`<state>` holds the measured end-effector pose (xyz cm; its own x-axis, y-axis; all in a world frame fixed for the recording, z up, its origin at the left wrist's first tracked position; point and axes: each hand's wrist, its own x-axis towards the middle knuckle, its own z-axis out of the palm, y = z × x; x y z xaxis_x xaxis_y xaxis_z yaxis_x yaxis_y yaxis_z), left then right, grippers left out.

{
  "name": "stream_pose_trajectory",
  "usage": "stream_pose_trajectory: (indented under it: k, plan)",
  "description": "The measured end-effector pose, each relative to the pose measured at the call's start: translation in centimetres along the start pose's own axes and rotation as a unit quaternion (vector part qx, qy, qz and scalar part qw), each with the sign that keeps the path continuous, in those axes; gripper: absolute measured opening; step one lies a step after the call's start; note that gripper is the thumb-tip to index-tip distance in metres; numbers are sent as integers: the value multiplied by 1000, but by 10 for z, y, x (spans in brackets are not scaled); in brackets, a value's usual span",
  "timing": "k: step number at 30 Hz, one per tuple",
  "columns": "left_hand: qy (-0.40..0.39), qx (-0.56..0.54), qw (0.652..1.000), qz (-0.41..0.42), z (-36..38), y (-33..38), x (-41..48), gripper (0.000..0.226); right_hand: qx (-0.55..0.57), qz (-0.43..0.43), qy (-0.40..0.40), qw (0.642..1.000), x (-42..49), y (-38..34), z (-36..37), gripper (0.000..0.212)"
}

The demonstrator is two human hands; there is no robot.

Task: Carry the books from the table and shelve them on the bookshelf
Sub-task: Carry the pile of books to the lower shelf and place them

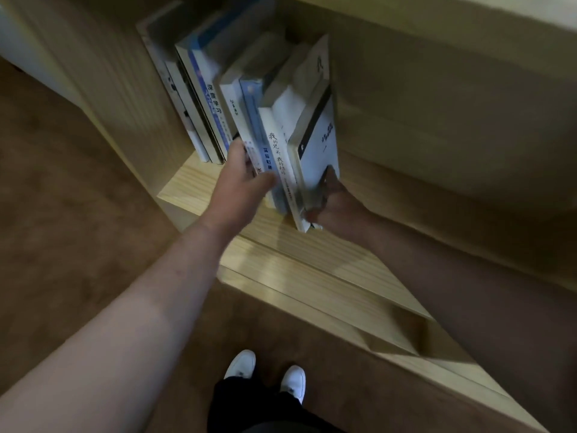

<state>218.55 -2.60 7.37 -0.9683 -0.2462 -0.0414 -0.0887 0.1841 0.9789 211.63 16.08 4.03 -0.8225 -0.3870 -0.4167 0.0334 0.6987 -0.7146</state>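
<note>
Several books stand in a row on the bottom board of a pale wooden bookshelf (281, 254). A stack of white and blue books (274, 142) is gripped from both sides, leaning slightly right. My left hand (246, 179) presses the left face of that stack, thumb across the spines. My right hand (334, 204) holds the right side, fingers on the cover of the outermost white book with a black band (321, 135). Further left, more books (199, 98) lean against the shelf's side panel.
The shelf's side panel (103, 76) rises at left, and an upper shelf board (437, 23) overhangs at top right. Brown carpet (78, 220) covers the floor. My white shoes (268, 376) stand close to the shelf's base.
</note>
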Motion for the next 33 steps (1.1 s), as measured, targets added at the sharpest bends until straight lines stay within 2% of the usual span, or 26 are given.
stream_pose_trajectory:
  k: [2, 6, 12, 17, 24, 27, 29, 31, 33]
  plan:
    - [-22, 52, 998, -6, -13, 2, 7, 36, -66, -3, -3, 998, -5, 2, 9, 137]
    - [1, 160, 987, -13, -19, 2, 28, 42, -131, -11, 28, 991, -1, 0, 16, 140]
    - [28, 197, 980, -11, -10, -3, 40, 46, -107, -22, 86, 990, 17, 7, 25, 131]
    - [41, 223, 974, 17, -10, -1, 54, 46, -59, -27, 89, 994, 35, -4, 16, 128]
    - [59, 376, 922, 77, -13, -9, 62, 36, -42, -3, 117, 992, 50, -14, 14, 135]
    - [56, 382, 917, 102, -23, -15, 58, 32, -18, -4, 171, 985, 49, -8, 27, 133]
    - [82, 377, 909, 158, -37, -28, 53, 30, 30, -6, 222, 975, 53, -7, 42, 130]
    - [128, 369, 881, 266, -51, -47, 53, 42, 78, -1, 275, 958, 57, -10, 55, 127]
    - [170, 374, 854, 319, -59, -62, 59, 85, 95, 4, 331, 939, 59, -16, 65, 124]
